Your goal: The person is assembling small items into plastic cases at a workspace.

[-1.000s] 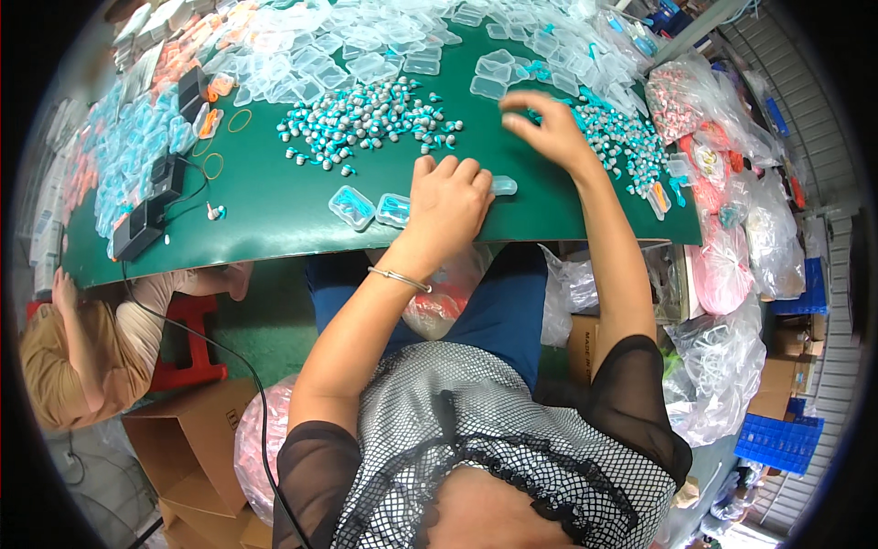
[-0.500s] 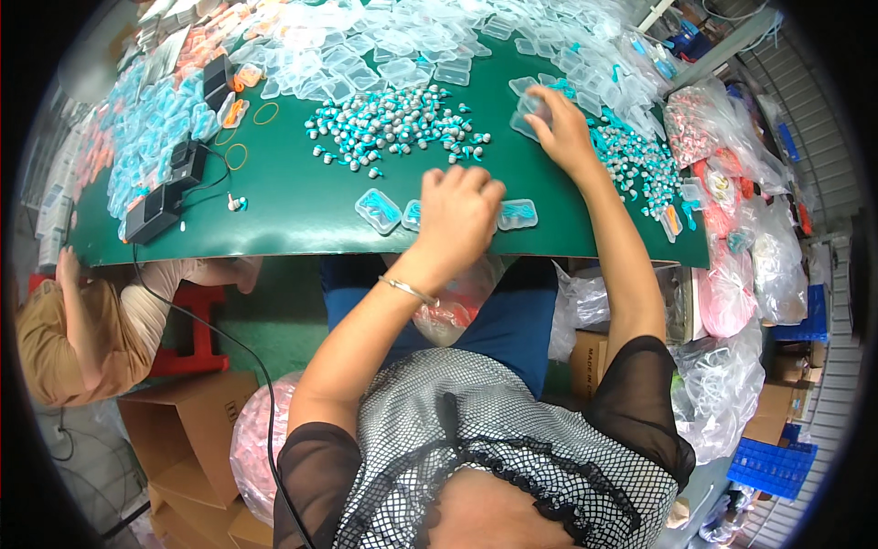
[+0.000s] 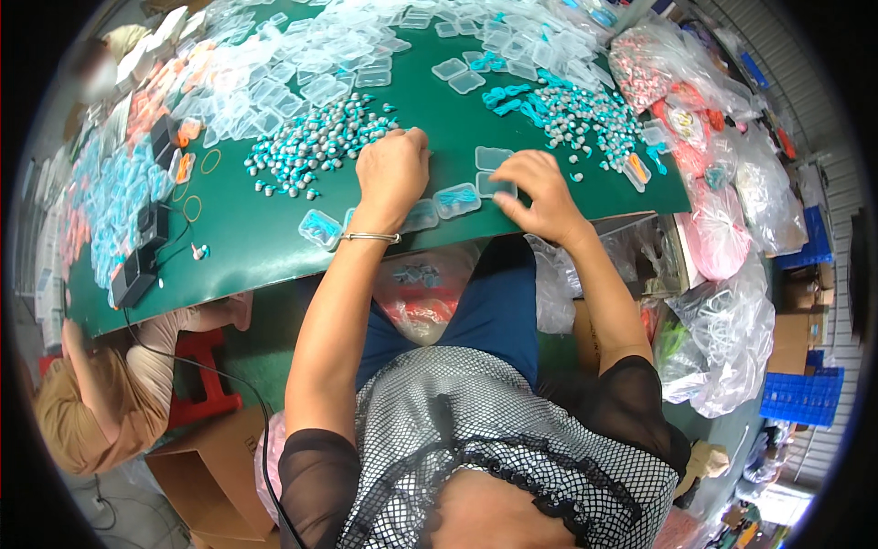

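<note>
My left hand is closed at the right edge of a pile of small teal pieces with grey tips, perhaps earplugs. Whatever its fingertips pinch is hidden. My right hand has its thumb and fingers around the lower half of an opened clear plastic case, at the row's right end. Left of that case, a clear case with teal cord inside lies along the near edge. Another case with teal cord sits at the row's left end; my left wrist partly hides the cases between.
Clear cases cover the far side of the green table. A second teal-and-grey pile lies right, beside loose clear cases. Black boxes with a cable stand left, near a seated person. Filled plastic bags crowd the right.
My right hand has brought the clear case from the far right to the near row. My left hand has moved from above the row to the pile's edge. The view has shifted.
</note>
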The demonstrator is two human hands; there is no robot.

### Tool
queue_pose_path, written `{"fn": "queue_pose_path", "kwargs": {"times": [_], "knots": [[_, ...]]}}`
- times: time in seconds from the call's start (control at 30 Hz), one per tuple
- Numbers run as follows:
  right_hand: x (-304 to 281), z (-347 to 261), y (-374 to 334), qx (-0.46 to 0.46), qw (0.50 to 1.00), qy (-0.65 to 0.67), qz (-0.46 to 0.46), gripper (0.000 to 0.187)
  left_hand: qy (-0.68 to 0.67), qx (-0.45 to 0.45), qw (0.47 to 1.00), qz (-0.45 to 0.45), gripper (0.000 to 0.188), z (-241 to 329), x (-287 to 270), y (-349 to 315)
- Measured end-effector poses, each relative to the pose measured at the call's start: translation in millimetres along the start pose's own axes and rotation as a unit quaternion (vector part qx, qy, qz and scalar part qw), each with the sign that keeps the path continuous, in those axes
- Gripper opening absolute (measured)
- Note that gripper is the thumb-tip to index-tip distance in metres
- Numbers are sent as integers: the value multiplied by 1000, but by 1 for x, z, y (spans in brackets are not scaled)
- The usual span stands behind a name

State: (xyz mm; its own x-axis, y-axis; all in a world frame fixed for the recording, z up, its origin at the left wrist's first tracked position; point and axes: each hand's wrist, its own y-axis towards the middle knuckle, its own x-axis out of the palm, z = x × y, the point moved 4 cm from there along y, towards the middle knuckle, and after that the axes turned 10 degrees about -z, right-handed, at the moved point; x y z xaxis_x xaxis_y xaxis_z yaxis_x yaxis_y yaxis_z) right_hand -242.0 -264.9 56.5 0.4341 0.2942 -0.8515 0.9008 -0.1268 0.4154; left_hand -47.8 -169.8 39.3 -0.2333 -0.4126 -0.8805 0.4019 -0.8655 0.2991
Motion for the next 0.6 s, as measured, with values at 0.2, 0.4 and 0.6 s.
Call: {"fn": "queue_pose_path", "kwargs": {"times": [0.2,0.4,0.6], "knots": [[-24,76,-24,234,948,-194,91,7,-34,-2,998,-48,7,1,4,-3],[-14,87,-21,238,934,-265,43,8,-23,2,998,-63,10,-1,11,-3],[-12,95,-21,223,940,-245,87,13,-163,20,983,-78,15,18,4,-6]]}}
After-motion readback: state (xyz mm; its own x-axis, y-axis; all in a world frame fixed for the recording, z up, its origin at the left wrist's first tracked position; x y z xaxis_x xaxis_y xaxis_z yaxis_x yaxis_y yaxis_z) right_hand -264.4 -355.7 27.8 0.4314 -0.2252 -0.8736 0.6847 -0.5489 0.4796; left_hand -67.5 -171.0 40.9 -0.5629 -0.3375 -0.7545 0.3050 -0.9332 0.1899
